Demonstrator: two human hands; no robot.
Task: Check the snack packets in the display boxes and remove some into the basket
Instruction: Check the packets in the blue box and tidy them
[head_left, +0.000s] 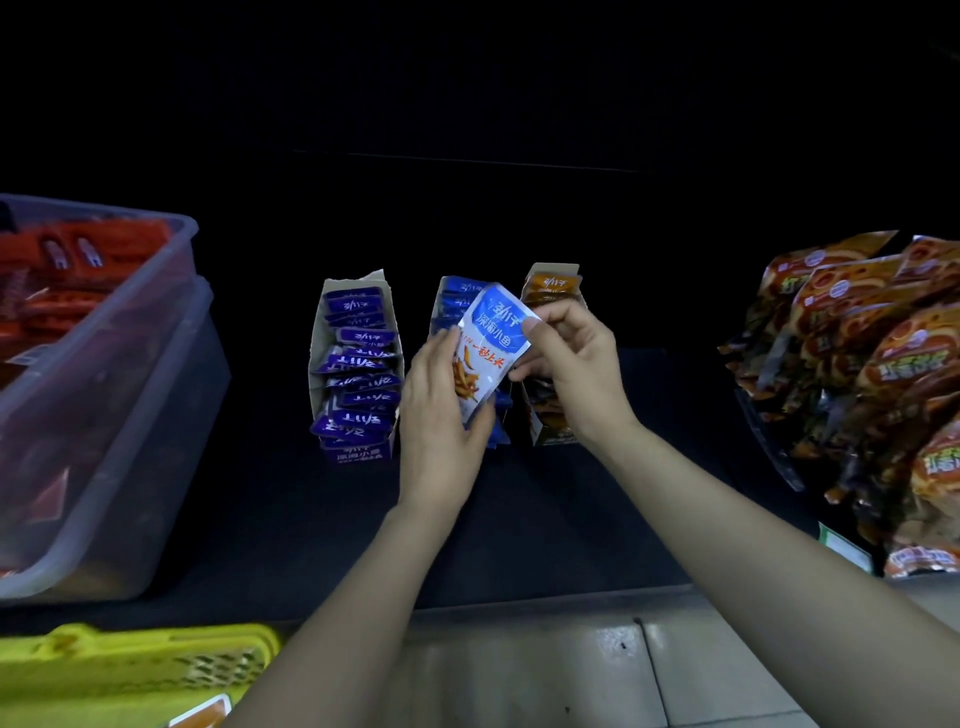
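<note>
"Requesting status," says the operator. "How much of the job is done?"

"You are in the checking step, with one packet (488, 353) in hand. Your left hand (441, 415) grips its near edge, fingers curled round it. Your right hand (571, 364) pinches the far corner between thumb and forefinger. The packet is held up over the blue display box (451, 304), the middle of three, and it is not yet in the basket (140, 660), which sits at your near left, below the shelf edge. A corner of something orange and white shows in the basket, but you cannot tell whether it is a removed packet. The purple box (358, 364) on the left looks full, and the brown box (553, 283) on the right holds packets too. Judge the task as early: most packets are left to check."

"Which way does the packet point?"

"Its long axis runs from near you to away from you, and the far end leans slightly to your right. The blue end points away from you, and the end bearing the snack picture points toward you. The printed face is turned up toward your eyes."
</note>
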